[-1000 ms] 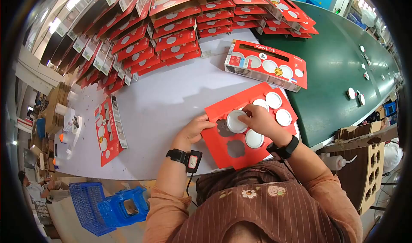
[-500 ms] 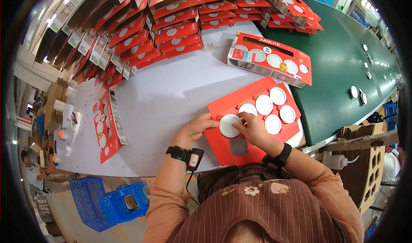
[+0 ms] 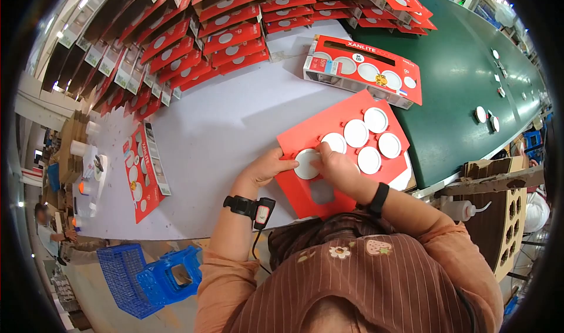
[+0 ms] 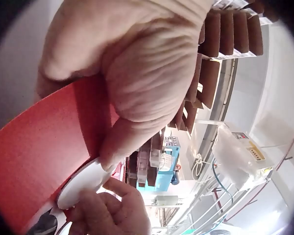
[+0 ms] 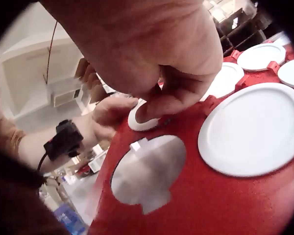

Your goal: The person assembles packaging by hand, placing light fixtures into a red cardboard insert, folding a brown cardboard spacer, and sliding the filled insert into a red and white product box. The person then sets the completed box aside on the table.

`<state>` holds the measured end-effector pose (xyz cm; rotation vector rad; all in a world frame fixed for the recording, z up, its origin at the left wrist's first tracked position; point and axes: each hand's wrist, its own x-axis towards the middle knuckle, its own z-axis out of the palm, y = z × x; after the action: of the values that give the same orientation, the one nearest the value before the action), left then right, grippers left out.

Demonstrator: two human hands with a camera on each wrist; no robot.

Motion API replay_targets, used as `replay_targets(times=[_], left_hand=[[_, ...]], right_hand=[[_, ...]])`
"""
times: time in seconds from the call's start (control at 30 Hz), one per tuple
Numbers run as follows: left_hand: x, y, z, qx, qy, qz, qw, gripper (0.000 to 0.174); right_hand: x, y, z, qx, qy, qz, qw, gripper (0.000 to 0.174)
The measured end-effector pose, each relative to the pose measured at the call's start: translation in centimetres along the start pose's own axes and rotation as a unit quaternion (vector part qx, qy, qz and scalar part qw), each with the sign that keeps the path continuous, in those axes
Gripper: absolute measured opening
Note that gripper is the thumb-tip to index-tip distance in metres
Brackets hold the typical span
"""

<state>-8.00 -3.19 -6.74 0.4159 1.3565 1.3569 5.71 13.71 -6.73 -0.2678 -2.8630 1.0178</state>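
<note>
A red card sheet [image 3: 292, 190] with several round white discs lies in front of the person. The left hand [image 3: 265, 167] grips its left edge, the thumb reaching the corner disc [image 3: 306, 167]. In the left wrist view, that hand [image 4: 132, 73] has its thumb on the rim of the white disc [image 4: 78, 187]. The right hand [image 3: 342, 169] has curled fingers at the same disc's right side. In the right wrist view, the right hand [image 5: 161, 58] covers part of that disc [image 5: 139, 119], beside a cut-out hole showing a pale surface.
A red XANLITE box [image 3: 361, 68] lies behind the sheet. Stacked red cartons [image 3: 229, 39] fill the back left. A flat red carton [image 3: 141, 174] lies at left. A green surface [image 3: 452, 86] at right holds several small discs. Blue crates [image 3: 120, 277] stand below the table.
The disc beneath the right hand has come to the left corner hole; it was lifted over the sheet earlier. The right hand has shifted slightly. The left hand keeps its hold on the edge.
</note>
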Motion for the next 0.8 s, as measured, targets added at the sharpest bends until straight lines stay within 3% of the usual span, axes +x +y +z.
replay_targets(times=[0.07,0.13,0.17,0.2,0.23,0.3,0.4,0.43,0.47,0.5,0.53,0.6,0.7,0.73,0.8], left_hand=[[0.0,-0.1,0.0,0.010,0.005,0.006,1.000,0.041],[0.7,-2.0,-1.8,0.151,0.068,0.015,0.986,0.041],[0.4,-1.3,-0.7,0.055,0.037,0.078,0.995,0.042],[0.2,0.0,0.4,0.036,0.055,0.073,0.995,0.042],[0.3,-0.3,0.0,0.057,0.051,0.096,0.992,0.043],[0.4,-0.9,-0.5,0.034,0.074,0.096,0.992,0.044],[0.0,-1.4,-2.1,-0.006,0.104,0.056,0.993,0.047],[0.1,-1.5,-2.7,-0.018,0.104,0.047,0.993,0.047],[0.2,-1.2,-3.3,-0.015,0.097,0.049,0.994,0.047],[0.3,-0.7,-3.7,-0.012,0.105,0.035,0.994,0.046],[0.5,-0.3,-4.0,-0.007,0.113,0.021,0.993,0.046],[1.0,0.5,-4.6,-0.008,0.108,0.019,0.994,0.045],[2.0,0.2,-6.6,0.030,0.109,0.005,0.994,0.049],[2.0,0.1,-6.9,0.027,0.114,-0.007,0.993,0.047],[0.4,3.1,-3.5,0.081,0.153,-0.038,0.984,0.043]], right_hand=[[-0.4,-0.3,1.1,0.001,-0.027,0.048,0.998,0.035],[0.5,-1.2,0.7,0.032,-0.093,0.056,0.994,0.040],[0.6,-1.7,0.6,0.051,-0.132,0.048,0.989,0.043],[1.0,-1.8,0.8,0.000,-0.077,0.058,0.995,0.040],[0.6,-1.0,0.3,-0.033,-0.043,0.001,0.999,0.039],[0.4,-1.5,-4.3,-0.021,-0.085,-0.001,0.996,0.037],[0.7,4.9,-7.7,0.085,0.180,0.035,0.979,0.029],[0.8,7.0,-10.4,0.104,0.268,0.092,0.953,0.026],[1.1,11.8,-12.5,0.056,0.312,0.090,0.944,0.022],[1.2,13.8,-15.3,0.026,0.403,0.185,0.896,0.022],[1.2,19.4,-17.4,0.075,0.465,0.176,0.865,0.023],[-0.2,25.1,-22.9,-0.007,0.531,0.268,0.804,0.026],[-3.2,34.8,-28.2,-0.004,0.550,0.483,0.681,0.045],[-4.3,34.7,-29.9,-0.008,0.516,0.552,0.655,0.050],[-6.2,38.5,-31.3,0.044,0.526,0.614,0.587,0.056]])
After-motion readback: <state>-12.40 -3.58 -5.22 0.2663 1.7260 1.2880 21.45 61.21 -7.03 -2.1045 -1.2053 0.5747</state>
